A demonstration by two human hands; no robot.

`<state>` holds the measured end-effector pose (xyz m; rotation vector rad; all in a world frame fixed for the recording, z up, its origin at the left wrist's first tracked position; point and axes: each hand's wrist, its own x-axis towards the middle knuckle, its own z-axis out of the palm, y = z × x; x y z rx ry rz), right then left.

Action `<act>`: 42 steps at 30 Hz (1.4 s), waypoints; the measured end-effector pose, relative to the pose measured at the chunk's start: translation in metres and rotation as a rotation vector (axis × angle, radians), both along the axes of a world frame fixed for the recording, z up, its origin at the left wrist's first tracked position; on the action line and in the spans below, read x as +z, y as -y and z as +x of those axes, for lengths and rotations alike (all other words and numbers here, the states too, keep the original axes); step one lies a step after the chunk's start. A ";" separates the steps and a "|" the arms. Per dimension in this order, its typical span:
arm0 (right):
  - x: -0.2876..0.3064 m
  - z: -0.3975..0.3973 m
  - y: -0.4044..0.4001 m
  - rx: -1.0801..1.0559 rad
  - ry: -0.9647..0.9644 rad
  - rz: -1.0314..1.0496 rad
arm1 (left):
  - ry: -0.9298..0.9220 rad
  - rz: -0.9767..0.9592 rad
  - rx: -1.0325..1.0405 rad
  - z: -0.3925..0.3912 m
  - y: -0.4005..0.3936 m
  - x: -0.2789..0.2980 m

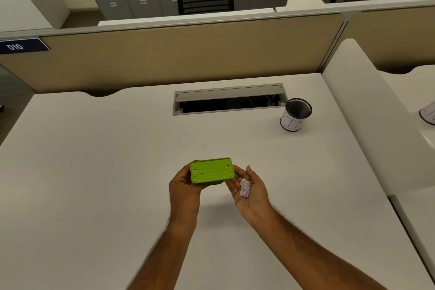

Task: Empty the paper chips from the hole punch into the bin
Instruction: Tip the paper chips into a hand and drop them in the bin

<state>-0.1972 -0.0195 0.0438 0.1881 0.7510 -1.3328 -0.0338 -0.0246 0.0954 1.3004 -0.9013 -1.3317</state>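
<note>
Mid-emptying: left hand (184, 187) grasping hole punch (211, 170), base up; right hand (250, 187) cupped, released, cradling paper chips (244, 186). Next, likely: carry to bin (296, 114), tip.

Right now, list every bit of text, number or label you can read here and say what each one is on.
"010": white digits on the dark blue sign on the partition, far left.
Hand-drawn letters on the paper around the mesh cup: present, but I cannot read them for certain.
Small number tags on the grey lockers: too small and blurred to read.
Green hole punch, in the left hand: no text visible.
</note>
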 end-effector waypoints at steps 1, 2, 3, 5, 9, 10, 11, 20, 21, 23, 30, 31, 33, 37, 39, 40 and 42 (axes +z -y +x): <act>-0.002 -0.004 0.001 -0.006 -0.001 0.001 | -0.024 -0.001 -0.001 -0.001 0.001 -0.001; -0.003 -0.007 0.003 -0.010 -0.003 0.004 | -0.050 0.007 0.003 -0.002 0.002 -0.003; -0.004 -0.010 0.004 -0.016 -0.004 0.011 | -0.072 0.019 0.009 -0.004 0.003 -0.004; -0.006 -0.019 0.008 -0.043 -0.015 0.036 | -0.102 0.051 0.025 -0.009 0.004 -0.008; -0.007 -0.043 0.021 -0.101 -0.102 0.096 | -0.116 0.097 0.028 -0.016 0.008 -0.015; -0.006 -0.049 0.026 -0.116 -0.105 0.099 | -0.124 0.104 0.026 -0.018 0.011 -0.017; -0.005 -0.056 0.031 -0.130 -0.097 0.098 | -0.135 0.112 0.023 -0.019 0.013 -0.018; 0.010 -0.126 0.088 -0.235 -0.069 0.001 | -0.172 0.142 -0.013 -0.035 0.038 -0.024; 0.012 -0.133 0.095 -0.243 -0.074 -0.017 | -0.170 0.142 -0.016 -0.038 0.041 -0.025; 0.017 -0.147 0.110 -0.257 -0.090 -0.048 | -0.167 0.143 -0.022 -0.042 0.047 -0.027; 0.038 -0.193 0.160 -0.370 -0.196 -0.144 | -0.140 0.147 -0.057 -0.054 0.068 -0.028; 0.039 -0.200 0.169 -0.383 -0.214 -0.156 | -0.136 0.152 -0.058 -0.056 0.072 -0.030; 0.043 -0.211 0.181 -0.397 -0.255 -0.170 | -0.125 0.162 -0.056 -0.057 0.074 -0.031; 0.048 -0.233 0.204 -0.432 -0.326 -0.142 | -0.111 0.176 -0.042 -0.064 0.082 -0.036; 0.047 -0.243 0.212 -0.437 -0.380 -0.147 | -0.115 0.181 -0.042 -0.066 0.085 -0.038; 0.046 -0.247 0.216 -0.433 -0.413 -0.150 | -0.117 0.181 -0.043 -0.066 0.086 -0.039; 0.043 -0.254 0.221 -0.423 -0.484 -0.145 | -0.117 0.184 -0.043 -0.066 0.087 -0.041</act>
